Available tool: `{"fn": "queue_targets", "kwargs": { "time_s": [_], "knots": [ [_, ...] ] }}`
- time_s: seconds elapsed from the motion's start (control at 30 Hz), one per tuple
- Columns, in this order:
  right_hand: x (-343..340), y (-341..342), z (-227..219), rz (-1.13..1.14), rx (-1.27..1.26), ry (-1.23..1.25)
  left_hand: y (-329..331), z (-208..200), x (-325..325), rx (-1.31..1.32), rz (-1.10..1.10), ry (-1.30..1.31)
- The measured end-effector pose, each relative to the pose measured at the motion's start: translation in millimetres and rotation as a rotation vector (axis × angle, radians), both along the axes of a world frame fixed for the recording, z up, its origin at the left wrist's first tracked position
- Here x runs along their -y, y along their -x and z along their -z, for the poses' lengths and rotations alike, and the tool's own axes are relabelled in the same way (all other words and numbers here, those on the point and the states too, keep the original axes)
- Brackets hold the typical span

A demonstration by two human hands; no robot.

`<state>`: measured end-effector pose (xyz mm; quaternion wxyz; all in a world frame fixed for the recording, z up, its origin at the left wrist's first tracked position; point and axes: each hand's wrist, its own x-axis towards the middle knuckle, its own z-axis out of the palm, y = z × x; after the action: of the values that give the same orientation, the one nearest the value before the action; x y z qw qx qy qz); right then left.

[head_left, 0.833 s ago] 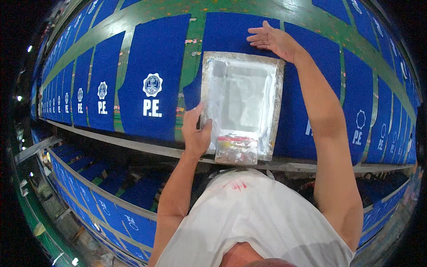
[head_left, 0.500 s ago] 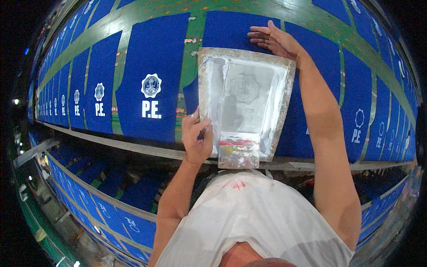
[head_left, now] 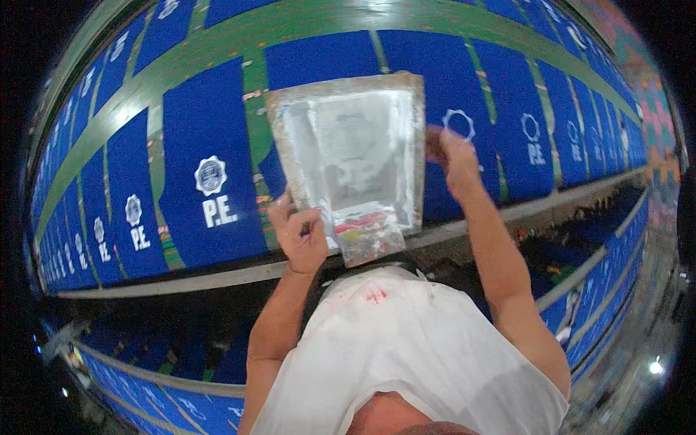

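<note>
A silkscreen frame (head_left: 415, 152) with a brown, taped rim and a pale grey mesh is in front of me, over the blue cloth pieces. My left hand (head_left: 299, 233) grips its lower left edge with curled fingers. A flat, paint-stained piece (head_left: 371, 243) with red and yellow smears sits at the frame's near end and juts past it toward my white shirt. My right hand (head_left: 455, 156) is beside the frame's right edge. Its fingers are smeared by motion, and I cannot tell whether they touch the rim.
Blue cloth pieces (head_left: 206, 116) with white printed emblems lie in a row on a long green table (head_left: 254, 94). To the right, several show only a partial outline emblem (head_left: 531, 127). A lower tier of blue pieces (head_left: 185, 406) runs behind me, beyond the table's pale near edge (head_left: 174, 281).
My right hand has come down from beyond the frame's far right corner to its right side. In the view, the frame and the cloth row have shifted left and tilted slightly.
</note>
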<state>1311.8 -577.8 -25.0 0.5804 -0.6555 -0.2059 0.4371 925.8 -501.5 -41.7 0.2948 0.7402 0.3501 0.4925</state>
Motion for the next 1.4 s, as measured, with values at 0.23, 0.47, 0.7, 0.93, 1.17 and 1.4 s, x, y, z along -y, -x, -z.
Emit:
{"fn": "queue_targets", "kwargs": {
  "time_s": [0.23,0.47,0.7,0.93,1.17,1.4],
  "knots": [
    [95,92,-20,-0.156,0.132,0.094,-3,-7,1,-0.018,-0.014,-0.007],
    [101,89,-27,-0.155,0.069,-0.083,-7,-14,-7,-0.057,-0.021,-0.01],
    [137,12,-6,-0.053,0.101,-0.248,-90,-14,31,0.033,-0.03,0.04],
    [199,-86,1,0.069,0.064,-0.277,-210,1,92,0.134,0.036,0.074],
    [222,-137,1,-0.012,0.111,-0.228,-251,1,115,0.128,0.016,0.068],
    [223,-152,0,-0.07,0.205,-0.114,-265,2,118,0.169,-0.05,0.21]
  ]
}}
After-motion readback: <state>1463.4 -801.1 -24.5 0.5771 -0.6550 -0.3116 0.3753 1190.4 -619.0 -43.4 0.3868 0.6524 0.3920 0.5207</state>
